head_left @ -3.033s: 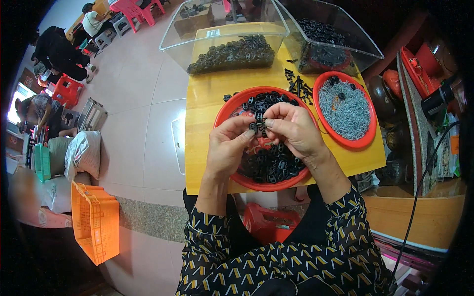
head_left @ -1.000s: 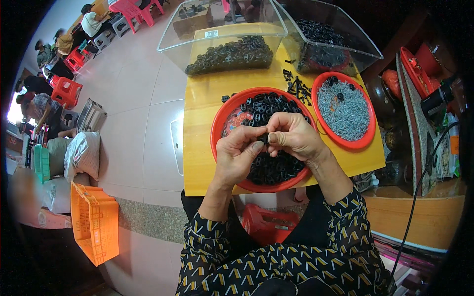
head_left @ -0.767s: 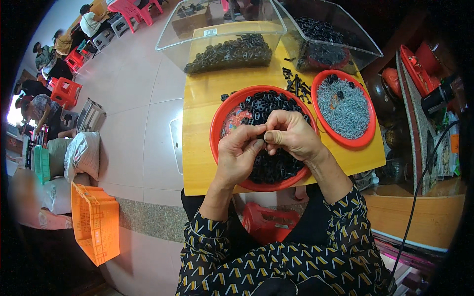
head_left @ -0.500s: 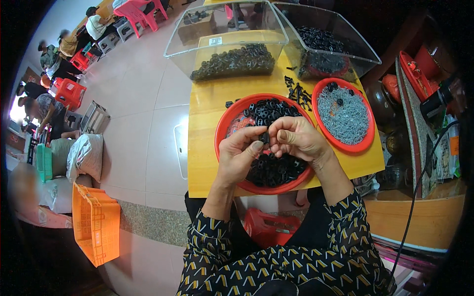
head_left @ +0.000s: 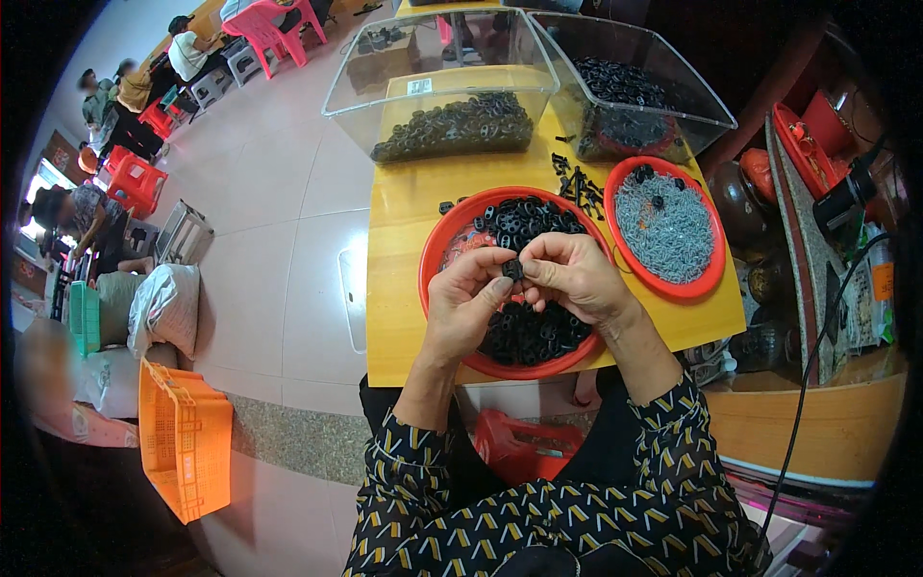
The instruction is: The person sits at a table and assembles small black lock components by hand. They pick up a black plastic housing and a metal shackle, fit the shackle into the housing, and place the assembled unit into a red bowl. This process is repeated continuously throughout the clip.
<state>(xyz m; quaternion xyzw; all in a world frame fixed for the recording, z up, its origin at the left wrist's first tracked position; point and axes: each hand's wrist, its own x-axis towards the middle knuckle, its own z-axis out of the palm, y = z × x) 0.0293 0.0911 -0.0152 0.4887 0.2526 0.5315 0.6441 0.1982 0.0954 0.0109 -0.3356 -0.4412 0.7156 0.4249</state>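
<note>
1. While both hands meet above the red basin (head_left: 424,269), the small black part (head_left: 512,270) sits between their fingertips – held up clear of the heap, probably so that it can be seen and turned.

2. The left hand (head_left: 460,303) grasps this part between thumb and forefinger, apparently as the steadying side.

3. The right hand (head_left: 582,284) has its thumb and forefinger drawn in at the part's right side, its other fingers curled beneath. Whether they grip the part itself or some smaller piece, I cannot tell.

4. Below them lie many black parts (head_left: 538,332), dark pieces with holes. Working right over the basin would let anything dropped fall back among them.

5. Just beyond the basin's right edge, a red tray (head_left: 719,260) holds silver pieces (head_left: 668,226), with a few black lumps on top. It stands near the right hand, likely for easy picking.

6. Loose dark pins (head_left: 582,192) lie on the yellow table (head_left: 394,317) between the tray and the bins, in a rough cluster.

7. At the far side, a left clear bin (head_left: 356,111) and a right clear bin (head_left: 707,106) hold more black pieces – farther off, perhaps as bulk stock, leaving the near edge to the basin.
</note>
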